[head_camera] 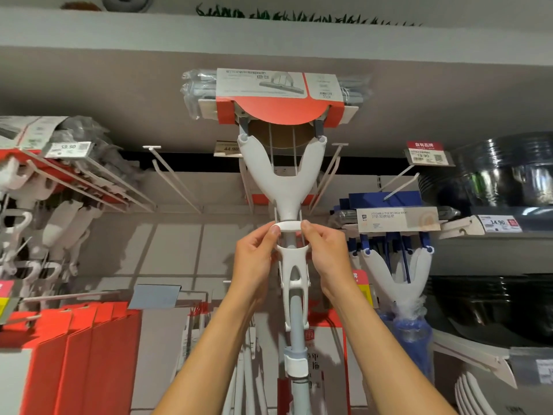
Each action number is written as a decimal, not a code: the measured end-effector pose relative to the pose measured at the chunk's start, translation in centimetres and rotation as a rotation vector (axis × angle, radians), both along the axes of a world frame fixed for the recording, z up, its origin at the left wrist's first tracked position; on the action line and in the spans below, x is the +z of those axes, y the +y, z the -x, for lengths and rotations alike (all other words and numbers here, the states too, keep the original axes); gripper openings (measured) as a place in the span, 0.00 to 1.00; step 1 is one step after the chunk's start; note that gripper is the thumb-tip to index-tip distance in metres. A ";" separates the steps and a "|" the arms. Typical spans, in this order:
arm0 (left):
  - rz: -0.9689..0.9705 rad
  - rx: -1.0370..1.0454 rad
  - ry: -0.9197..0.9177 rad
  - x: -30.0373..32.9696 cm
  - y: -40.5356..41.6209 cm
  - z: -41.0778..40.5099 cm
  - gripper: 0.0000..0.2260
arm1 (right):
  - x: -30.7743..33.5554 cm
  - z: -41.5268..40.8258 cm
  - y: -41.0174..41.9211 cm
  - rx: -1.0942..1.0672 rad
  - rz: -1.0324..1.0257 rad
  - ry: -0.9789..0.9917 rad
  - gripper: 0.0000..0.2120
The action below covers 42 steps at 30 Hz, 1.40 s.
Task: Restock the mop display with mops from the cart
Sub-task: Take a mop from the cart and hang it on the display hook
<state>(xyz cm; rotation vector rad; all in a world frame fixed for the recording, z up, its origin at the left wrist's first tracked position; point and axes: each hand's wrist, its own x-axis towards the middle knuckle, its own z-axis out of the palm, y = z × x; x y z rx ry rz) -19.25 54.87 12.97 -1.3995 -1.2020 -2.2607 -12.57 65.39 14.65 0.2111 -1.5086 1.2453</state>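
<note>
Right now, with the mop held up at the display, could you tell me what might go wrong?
1. Both hands, left hand and right hand, only pinch the white ring on the mop, so it could slip.
2. The packaged mop head sits high and could tip sideways.
3. It might knock the price tag or the bare hooks beside it.

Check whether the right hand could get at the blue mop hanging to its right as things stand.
Probably not at once: the right hand is pinching the white mop's ring. Once freed, open space separates it from the blue mop.
</note>
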 end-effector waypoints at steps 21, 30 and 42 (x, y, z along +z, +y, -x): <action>0.015 -0.092 0.052 2.6 3.0 4.7 0.12 | 1.9 3.8 2.2 -0.045 0.063 0.022 0.13; -0.016 -0.053 0.014 2.8 3.9 4.7 0.08 | 2.1 4.3 3.0 0.040 0.096 -0.015 0.13; -0.062 -0.059 0.005 2.5 4.7 4.1 0.12 | 2.2 6.4 3.7 0.276 0.308 -0.041 0.14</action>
